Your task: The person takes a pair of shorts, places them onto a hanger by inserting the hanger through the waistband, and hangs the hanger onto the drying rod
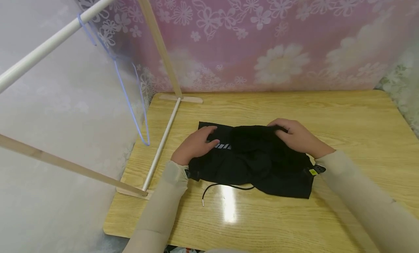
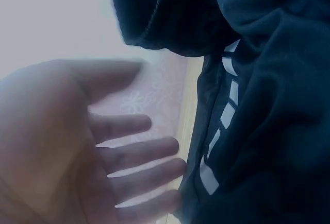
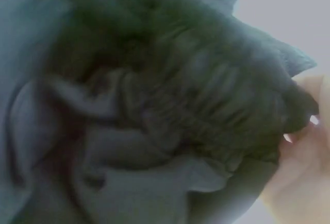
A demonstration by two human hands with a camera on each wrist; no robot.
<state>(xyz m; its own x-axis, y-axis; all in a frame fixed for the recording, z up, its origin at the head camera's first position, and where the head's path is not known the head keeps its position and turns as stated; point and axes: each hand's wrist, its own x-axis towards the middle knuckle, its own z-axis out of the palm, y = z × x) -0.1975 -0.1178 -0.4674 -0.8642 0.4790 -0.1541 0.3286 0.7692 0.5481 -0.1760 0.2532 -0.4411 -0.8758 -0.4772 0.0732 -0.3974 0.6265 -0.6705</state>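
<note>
Black shorts lie bunched on the table, with a row of white slanted marks along one side. A black drawstring trails from their near edge. My right hand pinches the far right edge of the cloth between thumb and fingers. In the right wrist view, gathered fabric stretches toward that hand. My left hand hovers at the left part of the shorts, fingers spread and grasping nothing. Its palm faces the cloth in the left wrist view.
On the left stands a rack with a white top bar, wooden posts and a white lower bar. A blue hanger hangs from it. Behind the wooden table is a pink floral curtain.
</note>
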